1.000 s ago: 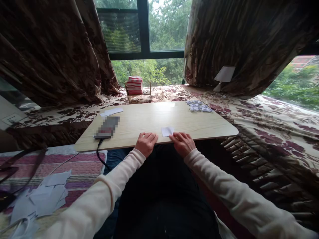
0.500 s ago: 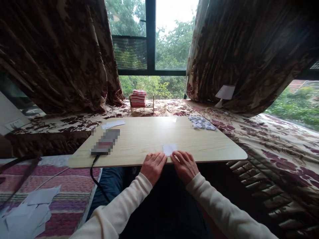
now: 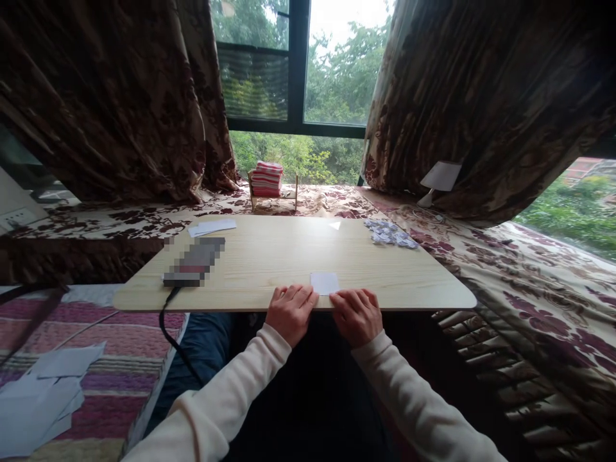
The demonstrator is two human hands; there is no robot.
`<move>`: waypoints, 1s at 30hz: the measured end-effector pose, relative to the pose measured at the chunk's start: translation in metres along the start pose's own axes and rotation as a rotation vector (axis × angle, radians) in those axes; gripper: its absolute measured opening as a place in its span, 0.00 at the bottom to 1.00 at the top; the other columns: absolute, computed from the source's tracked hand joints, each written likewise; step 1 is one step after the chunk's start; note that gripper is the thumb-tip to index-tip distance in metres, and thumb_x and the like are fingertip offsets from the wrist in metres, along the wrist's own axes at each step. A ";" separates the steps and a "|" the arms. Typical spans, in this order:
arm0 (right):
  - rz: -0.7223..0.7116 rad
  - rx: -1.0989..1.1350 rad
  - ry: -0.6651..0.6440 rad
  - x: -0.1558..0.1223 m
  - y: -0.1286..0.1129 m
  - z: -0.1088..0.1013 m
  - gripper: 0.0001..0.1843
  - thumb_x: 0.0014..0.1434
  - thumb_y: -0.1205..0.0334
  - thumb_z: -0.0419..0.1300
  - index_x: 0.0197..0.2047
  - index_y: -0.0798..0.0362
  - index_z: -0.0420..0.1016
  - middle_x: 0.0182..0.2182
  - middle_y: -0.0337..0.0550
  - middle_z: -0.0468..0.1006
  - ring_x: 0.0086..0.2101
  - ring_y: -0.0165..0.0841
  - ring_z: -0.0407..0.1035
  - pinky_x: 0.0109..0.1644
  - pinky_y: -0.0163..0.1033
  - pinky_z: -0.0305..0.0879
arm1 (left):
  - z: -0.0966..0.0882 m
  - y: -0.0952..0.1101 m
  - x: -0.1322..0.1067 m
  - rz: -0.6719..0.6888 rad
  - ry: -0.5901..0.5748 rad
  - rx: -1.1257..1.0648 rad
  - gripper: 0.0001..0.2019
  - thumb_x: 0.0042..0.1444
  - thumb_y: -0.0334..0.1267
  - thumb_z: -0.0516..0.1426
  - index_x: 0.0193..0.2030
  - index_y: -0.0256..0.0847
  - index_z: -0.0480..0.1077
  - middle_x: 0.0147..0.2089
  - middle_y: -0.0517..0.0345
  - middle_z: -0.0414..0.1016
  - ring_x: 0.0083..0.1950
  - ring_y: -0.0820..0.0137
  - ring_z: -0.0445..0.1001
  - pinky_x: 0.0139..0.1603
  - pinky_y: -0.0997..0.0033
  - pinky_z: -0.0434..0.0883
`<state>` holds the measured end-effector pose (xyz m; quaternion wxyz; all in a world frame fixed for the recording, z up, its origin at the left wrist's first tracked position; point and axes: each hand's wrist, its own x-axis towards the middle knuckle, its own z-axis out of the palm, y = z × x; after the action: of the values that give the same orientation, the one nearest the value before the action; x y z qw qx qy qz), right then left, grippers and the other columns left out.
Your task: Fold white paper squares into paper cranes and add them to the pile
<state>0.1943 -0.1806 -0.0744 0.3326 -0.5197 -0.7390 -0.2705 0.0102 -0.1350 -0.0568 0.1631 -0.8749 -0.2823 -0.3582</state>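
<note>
A small white piece of paper (image 3: pixel 324 283) lies near the front edge of the light wooden table (image 3: pixel 269 256). My left hand (image 3: pixel 291 312) is at its lower left corner, fingers together and bent over the table edge, gripping the paper. At the lower right corner my right hand (image 3: pixel 357 314) has its fingers closed on the paper in the same way. Both thumbs are mostly hidden beneath the hands. Toward the back right of the table sits a heap of small folded white paper pieces (image 3: pixel 391 233).
White paper strips (image 3: pixel 212 227) lie at the table's back left. A blurred-out dark device (image 3: pixel 195 262) with a black cable rests on the left. Loose white sheets (image 3: pixel 43 391) lie on the striped bedding. Beyond are a rack with folded striped cloths (image 3: pixel 267 179) and a lamp (image 3: pixel 440 176).
The view has tilted and turned slightly. Both hands stay at the paper's near corners, and the right fingers look a little more curled. The paper remains in place at the table's front.
</note>
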 end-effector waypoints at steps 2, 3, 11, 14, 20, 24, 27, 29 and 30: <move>-0.010 -0.006 -0.006 -0.001 0.011 -0.005 0.12 0.52 0.69 0.57 0.41 0.52 0.73 0.34 0.42 0.76 0.38 0.34 0.65 0.50 0.43 0.53 | -0.002 0.000 0.000 -0.002 -0.001 -0.003 0.11 0.56 0.31 0.52 0.44 0.42 0.70 0.46 0.54 0.75 0.47 0.64 0.69 0.46 0.60 0.61; -0.010 -0.011 -0.012 -0.002 0.015 -0.008 0.11 0.52 0.68 0.57 0.40 0.52 0.73 0.34 0.42 0.75 0.37 0.35 0.65 0.49 0.44 0.53 | -0.003 0.000 0.000 -0.004 0.000 -0.003 0.12 0.55 0.31 0.52 0.44 0.42 0.70 0.46 0.54 0.75 0.47 0.64 0.69 0.46 0.60 0.61; -0.059 -0.019 -0.041 0.007 -0.008 -0.018 0.18 0.55 0.71 0.54 0.49 0.52 0.70 0.44 0.47 0.72 0.47 0.38 0.62 0.53 0.45 0.53 | -0.002 0.000 0.000 -0.017 0.033 0.002 0.10 0.55 0.32 0.53 0.44 0.42 0.70 0.46 0.55 0.75 0.47 0.64 0.69 0.45 0.61 0.62; -0.053 0.000 -0.042 0.006 -0.016 -0.009 0.17 0.56 0.72 0.54 0.49 0.50 0.70 0.39 0.43 0.75 0.42 0.34 0.65 0.51 0.42 0.54 | -0.002 0.001 0.000 -0.023 0.028 -0.008 0.10 0.55 0.31 0.53 0.44 0.42 0.70 0.45 0.55 0.75 0.47 0.65 0.69 0.46 0.61 0.62; 0.038 0.000 -0.065 0.001 -0.005 -0.009 0.12 0.56 0.66 0.57 0.44 0.51 0.73 0.37 0.44 0.75 0.39 0.35 0.65 0.49 0.42 0.54 | -0.002 0.001 0.000 -0.037 -0.019 -0.030 0.12 0.53 0.30 0.53 0.44 0.43 0.70 0.46 0.55 0.75 0.48 0.65 0.69 0.46 0.61 0.62; 0.028 -0.019 -0.077 0.009 -0.002 -0.019 0.11 0.54 0.64 0.59 0.42 0.54 0.73 0.35 0.45 0.75 0.38 0.37 0.65 0.47 0.44 0.55 | -0.005 0.002 0.002 -0.026 0.006 -0.020 0.11 0.54 0.30 0.53 0.43 0.42 0.70 0.45 0.55 0.76 0.46 0.64 0.70 0.45 0.60 0.62; -0.032 -0.010 -0.081 0.018 -0.006 -0.023 0.10 0.53 0.66 0.59 0.40 0.56 0.73 0.38 0.48 0.75 0.40 0.39 0.65 0.48 0.46 0.56 | -0.007 0.000 0.006 0.014 0.037 -0.009 0.10 0.56 0.30 0.51 0.42 0.40 0.71 0.44 0.53 0.76 0.46 0.64 0.71 0.45 0.61 0.63; -0.083 0.022 -0.071 0.021 -0.010 -0.021 0.10 0.54 0.69 0.57 0.41 0.55 0.73 0.40 0.47 0.75 0.42 0.37 0.65 0.50 0.44 0.56 | -0.007 -0.001 0.006 0.044 0.042 -0.012 0.11 0.57 0.30 0.50 0.42 0.40 0.71 0.45 0.52 0.77 0.47 0.64 0.71 0.46 0.61 0.63; -0.100 0.044 -0.063 0.020 -0.011 -0.019 0.12 0.55 0.71 0.56 0.42 0.54 0.72 0.40 0.46 0.75 0.43 0.36 0.66 0.50 0.43 0.57 | -0.007 -0.002 0.006 0.053 0.037 -0.018 0.11 0.58 0.30 0.50 0.43 0.39 0.71 0.46 0.52 0.76 0.48 0.64 0.71 0.47 0.60 0.62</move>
<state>0.1826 -0.1865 -0.0473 0.3066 -0.4830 -0.7800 -0.2537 0.0090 -0.1347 -0.0475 0.1700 -0.8765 -0.2530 -0.3726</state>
